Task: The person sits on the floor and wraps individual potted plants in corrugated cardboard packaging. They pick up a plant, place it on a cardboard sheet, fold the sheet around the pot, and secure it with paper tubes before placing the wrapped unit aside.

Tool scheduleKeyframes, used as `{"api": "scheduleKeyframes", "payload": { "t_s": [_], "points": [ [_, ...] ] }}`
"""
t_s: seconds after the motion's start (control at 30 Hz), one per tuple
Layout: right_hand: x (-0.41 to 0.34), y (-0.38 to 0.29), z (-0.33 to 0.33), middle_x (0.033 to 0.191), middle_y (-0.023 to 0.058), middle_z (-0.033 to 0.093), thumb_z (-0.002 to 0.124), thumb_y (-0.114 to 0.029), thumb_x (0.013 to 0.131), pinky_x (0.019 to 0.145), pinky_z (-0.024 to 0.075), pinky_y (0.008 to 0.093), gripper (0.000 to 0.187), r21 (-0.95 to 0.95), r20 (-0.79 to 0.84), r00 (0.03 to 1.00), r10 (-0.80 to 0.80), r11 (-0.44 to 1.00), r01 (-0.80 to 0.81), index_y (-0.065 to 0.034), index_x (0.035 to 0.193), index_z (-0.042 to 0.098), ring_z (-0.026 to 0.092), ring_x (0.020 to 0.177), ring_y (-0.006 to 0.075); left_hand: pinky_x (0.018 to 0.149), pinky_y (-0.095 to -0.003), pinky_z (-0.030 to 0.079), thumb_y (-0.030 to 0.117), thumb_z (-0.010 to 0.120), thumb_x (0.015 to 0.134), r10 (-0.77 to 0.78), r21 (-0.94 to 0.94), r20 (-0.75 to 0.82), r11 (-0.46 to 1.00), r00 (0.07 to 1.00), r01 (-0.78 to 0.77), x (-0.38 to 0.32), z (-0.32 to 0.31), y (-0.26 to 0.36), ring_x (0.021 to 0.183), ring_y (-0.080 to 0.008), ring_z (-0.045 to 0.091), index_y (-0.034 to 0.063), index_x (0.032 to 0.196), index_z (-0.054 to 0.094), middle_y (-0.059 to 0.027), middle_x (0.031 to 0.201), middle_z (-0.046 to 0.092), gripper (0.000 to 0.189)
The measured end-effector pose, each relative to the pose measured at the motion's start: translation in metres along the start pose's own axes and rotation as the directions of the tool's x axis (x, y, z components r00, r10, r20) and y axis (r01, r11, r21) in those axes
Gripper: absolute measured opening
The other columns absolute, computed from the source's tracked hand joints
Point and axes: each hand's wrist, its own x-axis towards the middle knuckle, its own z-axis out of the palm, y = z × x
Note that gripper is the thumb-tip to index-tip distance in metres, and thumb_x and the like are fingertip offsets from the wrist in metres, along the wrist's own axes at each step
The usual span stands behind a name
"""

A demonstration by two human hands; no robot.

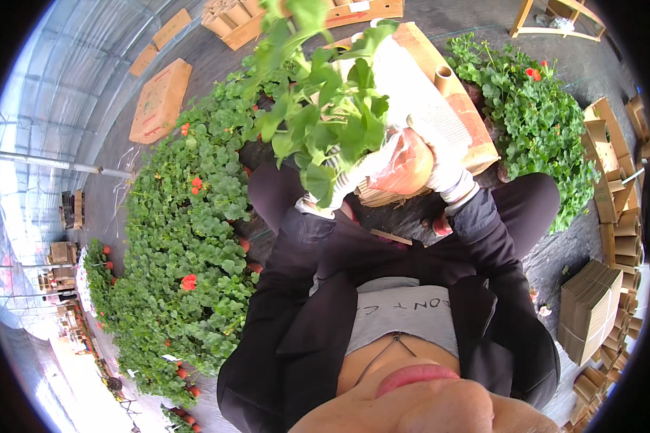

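A terracotta-coloured plant pot (406, 165), wrapped in clear plastic, is held between my two gloved hands above my lap. Its leafy green plant (330, 119) tips away towards the upper left. My left hand (349, 176), in a white glove, is at the pot's left side and partly hidden by leaves. White knit covers my right hand (439, 154), whose fingers press on the pot's right side. Beyond the pot, a bright, overexposed stack of corrugated cardboard (449, 119) lies on a cardboard box (479, 143). On that box stands a cardboard tube (443, 80).
Red-flowered potted geraniums (184, 233) crowd the floor at left, with more geraniums (541, 119) at right. A closed carton (161, 101) lies at upper left. A box of cardboard tubes (244, 30) stands ahead. Strapped flat cardboard (590, 311) sits at lower right.
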Motion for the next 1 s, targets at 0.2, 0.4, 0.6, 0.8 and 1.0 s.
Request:
{"api": "scheduleKeyframes", "payload": {
  "t_s": [0.2, 0.4, 0.6, 0.8, 1.0],
  "points": [
    [-0.007, -0.002, 0.01, 0.119, 0.0101, 0.06, 0.055, -0.023, 0.094, 0.096, 0.0456, 0.0331, 0.038, 0.62, 0.006, 0.93, 0.366, 0.728, -0.291, -0.0006, 0.125, 0.054, 0.058, 0.108, 0.0198, 0.057, -0.0324, 0.045, 0.019, 0.055, 0.092, 0.489, 0.907, 0.327, 0.076, 0.809, -0.413, 0.012, -0.022, -0.031, 0.071, -0.017, 0.058, 0.0123, 0.133, 0.049, -0.0064, 0.089, 0.063, 0.042],
    [0.003, -0.043, 0.019, 0.108, 0.0066, 0.062, 0.062, -0.015, 0.087, 0.087, 0.0471, 0.0313, 0.031, 0.293, -0.307, 0.938, 0.163, 0.953, -0.069, -0.0018, 0.115, 0.061, 0.059, 0.096, 0.0175, 0.063, -0.0247, 0.042, 0.021, 0.058, 0.094, 0.025, 0.312, -0.444, 0.941, 0.896, 0.128, 0.006, 0.013, -0.012, 0.068, -0.0085, 0.049, -0.0011, 0.099, 0.065, 0.0004, 0.077, 0.06, 0.023],
    [0.001, -0.035, 0.034, 0.101, 0.0073, 0.064, 0.072, -0.012, 0.077, 0.079, 0.0492, 0.0312, 0.051, -0.201, -0.326, 0.932, -0.161, 0.975, 0.098, -0.0025, 0.124, 0.057, 0.06, 0.086, 0.0164, 0.087, -0.0301, 0.045, 0.021, 0.063, 0.089, 0.193, 0.545, -0.153, 0.834, 0.969, -0.08, 0.01, 0.033, 0.005, 0.102, -0.0182, 0.056, 0.0, 0.123, 0.053, -0.0113, 0.111, 0.061, 0.041],
    [-0.019, -0.064, 0.009, 0.135, 0.0162, 0.046, 0.071, -0.01, 0.076, 0.105, 0.033, 0.0402, 0.062, -0.302, 0.077, 0.945, -0.317, 0.896, 0.325, -0.0083, 0.134, 0.049, 0.044, 0.125, 0.0313, 0.083, -0.035, 0.048, 0.007, 0.058, 0.085, -0.071, -0.093, -0.293, 0.995, 0.953, 0.046, 0.015, 0.032, -0.018, 0.096, -0.0249, 0.06, 0.0099, 0.108, 0.066, -0.0116, 0.102, 0.061, 0.025],
    [0.017, -0.093, -0.056, 0.124, 0.0192, 0.055, 0.065, -0.013, 0.073, 0.101, 0.039, 0.0455, 0.048, -0.784, 0.002, 0.799, -0.602, 0.495, 0.375, -0.0071, 0.119, 0.058, 0.05, 0.119, 0.0354, 0.084, -0.038, 0.049, 0.003, 0.06, 0.081, 0.161, 0.834, 0.06, 0.533, 0.985, -0.138, -0.003, 0.018, -0.024, 0.095, -0.0279, 0.062, 0.0143, 0.101, 0.071, -0.0124, 0.105, 0.064, 0.026]
  ]
}}
